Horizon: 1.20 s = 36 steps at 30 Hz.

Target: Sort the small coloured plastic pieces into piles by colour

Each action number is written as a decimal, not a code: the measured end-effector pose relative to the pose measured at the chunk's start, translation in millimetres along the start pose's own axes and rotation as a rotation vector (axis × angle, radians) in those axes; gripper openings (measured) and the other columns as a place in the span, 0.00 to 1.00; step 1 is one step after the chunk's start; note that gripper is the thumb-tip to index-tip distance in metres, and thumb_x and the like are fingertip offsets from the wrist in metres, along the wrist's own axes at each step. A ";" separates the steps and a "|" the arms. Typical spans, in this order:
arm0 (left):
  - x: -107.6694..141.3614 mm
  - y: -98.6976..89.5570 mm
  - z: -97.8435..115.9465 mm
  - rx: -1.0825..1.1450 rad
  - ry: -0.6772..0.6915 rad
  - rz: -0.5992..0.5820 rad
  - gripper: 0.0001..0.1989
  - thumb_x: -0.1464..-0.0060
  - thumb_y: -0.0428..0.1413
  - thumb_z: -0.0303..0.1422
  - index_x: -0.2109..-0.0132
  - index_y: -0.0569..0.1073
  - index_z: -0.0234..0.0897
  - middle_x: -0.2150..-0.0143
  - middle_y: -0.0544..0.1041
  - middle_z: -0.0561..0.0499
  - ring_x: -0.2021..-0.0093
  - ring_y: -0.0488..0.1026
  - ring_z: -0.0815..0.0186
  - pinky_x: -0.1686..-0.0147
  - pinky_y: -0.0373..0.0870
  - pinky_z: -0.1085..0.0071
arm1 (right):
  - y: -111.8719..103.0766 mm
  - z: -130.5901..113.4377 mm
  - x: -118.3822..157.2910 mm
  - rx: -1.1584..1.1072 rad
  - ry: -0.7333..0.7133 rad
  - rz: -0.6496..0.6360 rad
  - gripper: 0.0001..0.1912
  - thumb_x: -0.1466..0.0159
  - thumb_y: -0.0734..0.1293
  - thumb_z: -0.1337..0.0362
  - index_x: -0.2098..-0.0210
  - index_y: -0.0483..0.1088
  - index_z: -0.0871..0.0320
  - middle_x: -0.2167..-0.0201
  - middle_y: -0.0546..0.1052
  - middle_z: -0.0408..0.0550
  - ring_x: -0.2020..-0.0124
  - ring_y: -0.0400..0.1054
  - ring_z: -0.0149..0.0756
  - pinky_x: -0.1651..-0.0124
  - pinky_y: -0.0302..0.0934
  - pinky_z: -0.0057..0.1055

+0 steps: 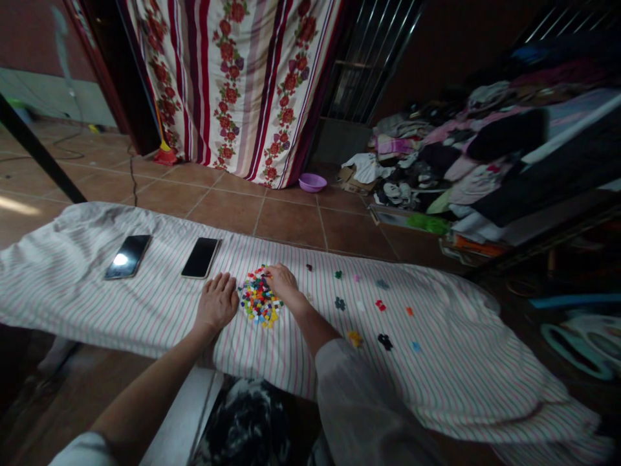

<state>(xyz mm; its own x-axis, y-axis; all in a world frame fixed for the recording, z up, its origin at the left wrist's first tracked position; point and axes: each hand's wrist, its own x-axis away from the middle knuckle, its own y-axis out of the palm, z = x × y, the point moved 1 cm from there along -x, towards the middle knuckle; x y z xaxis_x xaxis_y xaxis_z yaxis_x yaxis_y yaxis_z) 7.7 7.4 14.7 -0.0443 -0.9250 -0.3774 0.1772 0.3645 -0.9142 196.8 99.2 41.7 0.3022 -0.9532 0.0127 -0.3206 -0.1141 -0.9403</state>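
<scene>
A pile of small, many-coloured bead-like pieces (261, 299) lies on the striped cloth between my hands. My left hand (218, 303) rests flat beside the pile's left edge, fingers stretched out, holding nothing. At the pile's upper right edge, my right hand (283, 282) reaches in with fingers bent together; whatever is at the fingertips is too small to make out. To the right sit little one-colour groups: dark green pieces (338, 274), grey-blue pieces (382, 283), red pieces (380, 305), yellow pieces (355, 338), black pieces (385, 342) and light blue pieces (416, 347).
Two phones lie left of my hands: a dark phone (127, 257) reflecting light and a pale-edged phone (200, 257). The striped cloth (460, 362) covers the long surface. Beyond are a tiled floor, a purple basin (312, 182), a flowered curtain (242, 84) and heaped clothes (456, 149).
</scene>
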 end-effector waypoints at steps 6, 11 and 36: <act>0.0 0.5 -0.2 -0.003 0.003 -0.012 0.22 0.38 0.44 0.35 0.43 0.73 0.33 0.38 0.72 0.40 0.36 0.65 0.50 0.39 0.60 0.52 | 0.0 -2.0 1.4 -0.042 0.016 0.036 0.12 0.36 0.64 0.68 0.57 0.77 0.53 0.57 0.76 0.48 0.53 0.68 0.36 0.51 0.59 0.27; -0.4 0.3 -0.2 0.007 -0.003 -0.001 0.21 0.38 0.45 0.35 0.43 0.73 0.34 0.38 0.72 0.40 0.36 0.65 0.51 0.39 0.61 0.52 | 3.3 2.8 5.6 -0.159 -0.005 0.134 0.10 0.36 0.64 0.68 0.60 0.77 0.54 0.60 0.77 0.47 0.56 0.69 0.35 0.52 0.60 0.28; -0.1 1.1 -2.3 0.003 0.016 0.016 0.22 0.39 0.44 0.35 0.44 0.73 0.36 0.39 0.73 0.40 0.37 0.66 0.52 0.39 0.61 0.53 | 29.5 16.5 30.0 -1.233 0.205 0.258 0.12 0.42 0.66 0.56 0.62 0.73 0.56 0.66 0.81 0.46 0.64 0.76 0.35 0.61 0.69 0.30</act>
<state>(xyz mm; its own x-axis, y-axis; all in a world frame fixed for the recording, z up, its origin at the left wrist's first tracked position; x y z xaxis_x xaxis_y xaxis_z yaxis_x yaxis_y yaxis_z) 5.6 8.2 13.4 -0.0573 -0.9171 -0.3945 0.1811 0.3791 -0.9075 211.1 71.8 8.8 -0.0009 -0.9995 0.0330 -0.9999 0.0013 0.0130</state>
